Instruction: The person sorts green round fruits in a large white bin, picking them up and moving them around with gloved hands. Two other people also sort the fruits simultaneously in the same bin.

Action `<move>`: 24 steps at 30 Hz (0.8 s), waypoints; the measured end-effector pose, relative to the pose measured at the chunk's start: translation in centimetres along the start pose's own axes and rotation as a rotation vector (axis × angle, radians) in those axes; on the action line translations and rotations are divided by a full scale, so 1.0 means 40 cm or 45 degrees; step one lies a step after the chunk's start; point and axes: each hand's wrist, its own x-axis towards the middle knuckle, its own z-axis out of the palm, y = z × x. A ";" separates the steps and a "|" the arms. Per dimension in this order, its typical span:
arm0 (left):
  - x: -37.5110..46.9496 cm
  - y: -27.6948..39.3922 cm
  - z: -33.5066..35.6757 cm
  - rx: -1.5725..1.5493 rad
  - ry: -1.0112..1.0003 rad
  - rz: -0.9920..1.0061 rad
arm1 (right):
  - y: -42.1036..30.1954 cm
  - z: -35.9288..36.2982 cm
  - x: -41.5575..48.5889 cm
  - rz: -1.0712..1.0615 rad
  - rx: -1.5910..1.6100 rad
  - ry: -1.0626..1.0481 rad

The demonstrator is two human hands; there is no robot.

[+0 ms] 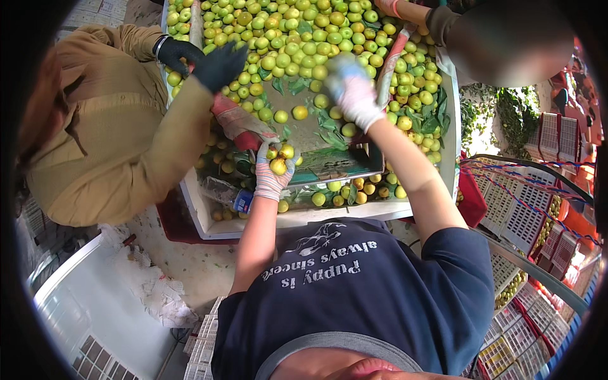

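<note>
Many green and yellow round fruits (304, 59) lie in a heap on a sorting table with a pale rim (351, 213). My left hand (275, 171), in a striped knit glove, holds several yellowish fruits at the near left of the raised middle tray (304, 128). My right hand (354, 90), in a white and pink glove, is blurred by motion over the near edge of the heap; whether it holds a fruit cannot be told. Green leaves (327, 121) and a few loose fruits lie on the tray between my hands.
A co-worker in a tan jacket (118, 128) reaches in from the left with black gloves (221, 66). Another co-worker's arm (411, 10) comes in at top right. Cloth-wrapped bars (393, 61) flank the tray. A plastic bottle (223, 192) lies at the near left. Plastic crates (520, 209) stand right.
</note>
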 end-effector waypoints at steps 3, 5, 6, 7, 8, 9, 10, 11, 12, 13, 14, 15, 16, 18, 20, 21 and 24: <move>0.030 0.004 -0.015 0.224 0.058 -0.024 | 0.057 0.006 0.051 0.367 -0.511 -0.083; 0.038 -0.006 -0.009 0.274 0.157 -0.021 | 0.034 0.099 0.025 0.305 -0.531 -0.022; 0.025 -0.013 -0.003 0.319 0.239 -0.035 | -0.039 0.087 0.021 0.244 -0.546 -0.265; 0.017 -0.019 0.013 0.368 0.312 -0.059 | -0.068 0.116 -0.004 0.099 -0.555 -0.301; 0.021 -0.012 -0.002 0.452 0.359 -0.082 | -0.095 0.133 -0.040 -0.049 -0.621 -0.408; 0.017 -0.014 0.010 0.492 0.455 -0.020 | -0.100 0.147 -0.073 -0.170 -0.529 -0.421; 0.009 -0.023 0.036 0.536 0.550 0.039 | -0.086 0.182 -0.099 -0.249 -0.396 -0.424; 0.001 -0.031 0.060 0.581 0.646 0.096 | -0.066 0.212 -0.120 -0.324 -0.262 -0.426; -0.010 -0.035 0.071 0.692 0.709 0.231 | -0.043 0.220 -0.122 -0.406 -0.023 -0.385; -0.012 -0.024 0.059 0.728 0.661 0.234 | -0.005 0.222 -0.112 -0.483 0.210 -0.343; -0.011 -0.008 0.038 0.769 0.616 0.229 | 0.061 0.245 -0.066 -0.527 0.263 -0.440; -0.029 0.004 0.005 0.781 0.590 0.238 | 0.046 0.167 -0.053 -0.504 0.224 -0.285; -0.036 0.008 -0.004 0.753 0.555 0.218 | 0.027 0.083 -0.034 -0.389 0.107 -0.179; -0.027 0.009 0.007 0.693 0.576 0.114 | 0.108 0.042 0.002 -0.105 -0.165 0.068; -0.012 0.016 0.030 0.670 0.643 0.002 | 0.170 0.074 0.008 0.171 -0.460 -0.084; -0.006 0.015 0.036 0.692 0.653 0.023 | 0.151 0.079 0.014 0.361 -0.431 -0.222; 0.008 0.017 0.021 0.756 0.606 0.081 | 0.084 0.093 -0.025 0.495 -0.375 -0.299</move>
